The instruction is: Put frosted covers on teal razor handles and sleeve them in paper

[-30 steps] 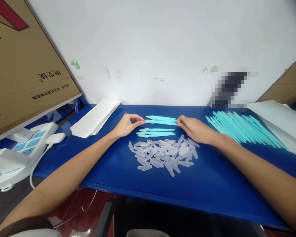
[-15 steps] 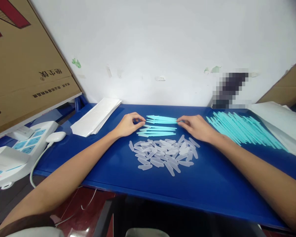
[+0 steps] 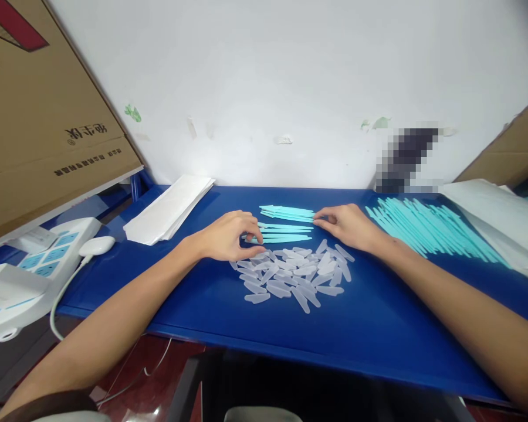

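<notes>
Small rows of slim teal sticks that look like eyebrow razors (image 3: 287, 228) lie crosswise on the blue table. My right hand (image 3: 347, 225) has thumb and fingertips pinched on the right end of a razor in the upper row. At the left ends of the lower row is my left hand (image 3: 229, 235), thumb and fingers apart in a curve, with nothing seen between them. It covers some of the razors' left ends. Its thumb tip is over the upper left edge of a pile of translucent blade covers (image 3: 290, 272), which lies nearer to me.
A larger heap of teal razors (image 3: 435, 228) lies at right beside white sheets (image 3: 493, 217). White paper sleeves (image 3: 169, 211) are stacked at left. A power strip (image 3: 55, 264) with a white plug and cable sits at the far left, below a cardboard box (image 3: 48, 117).
My left hand has come off the upper razors, moved down towards me and spread its thumb and fingers. The right hand stays at the razors' right ends.
</notes>
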A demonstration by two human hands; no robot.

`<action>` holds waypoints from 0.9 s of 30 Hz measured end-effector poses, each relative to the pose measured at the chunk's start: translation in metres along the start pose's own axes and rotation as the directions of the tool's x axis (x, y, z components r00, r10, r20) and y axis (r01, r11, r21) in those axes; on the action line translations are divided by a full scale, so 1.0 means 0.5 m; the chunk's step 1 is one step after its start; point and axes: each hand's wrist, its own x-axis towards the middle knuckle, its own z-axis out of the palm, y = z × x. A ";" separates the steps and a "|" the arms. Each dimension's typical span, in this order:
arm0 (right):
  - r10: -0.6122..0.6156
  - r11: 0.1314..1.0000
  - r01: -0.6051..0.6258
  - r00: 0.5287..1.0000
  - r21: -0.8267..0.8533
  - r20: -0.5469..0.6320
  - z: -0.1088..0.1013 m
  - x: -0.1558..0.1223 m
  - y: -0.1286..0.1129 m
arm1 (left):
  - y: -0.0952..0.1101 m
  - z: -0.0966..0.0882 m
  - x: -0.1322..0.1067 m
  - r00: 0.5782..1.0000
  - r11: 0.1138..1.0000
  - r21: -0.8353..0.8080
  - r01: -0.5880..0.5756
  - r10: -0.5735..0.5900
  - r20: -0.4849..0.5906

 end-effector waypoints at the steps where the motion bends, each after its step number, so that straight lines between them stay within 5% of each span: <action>1: -0.002 1.000 0.002 1.000 -0.001 0.003 0.000 0.000 0.000 | 0.006 -0.002 -0.001 1.000 0.999 -0.038 -0.006 0.007 0.022; 11: 0.023 1.000 -0.023 1.000 -0.013 0.016 0.013 0.003 0.011 | 0.019 0.003 -0.003 0.993 0.997 -0.080 -0.017 0.026 0.113; 15: 0.027 0.999 -0.026 1.000 -0.042 0.010 0.018 0.001 0.012 | -0.001 0.013 -0.002 0.991 0.999 -0.054 0.008 -0.015 -0.136; 19: 0.010 1.000 -0.010 0.998 0.011 -0.059 0.017 -0.003 0.007 | -0.043 0.032 0.001 0.885 0.991 -0.050 0.122 -0.131 -0.447; 27: 0.092 0.990 -0.081 0.991 0.119 -0.093 0.007 -0.008 -0.007 | -0.093 0.057 0.009 0.800 0.933 -0.266 0.241 -0.346 -0.490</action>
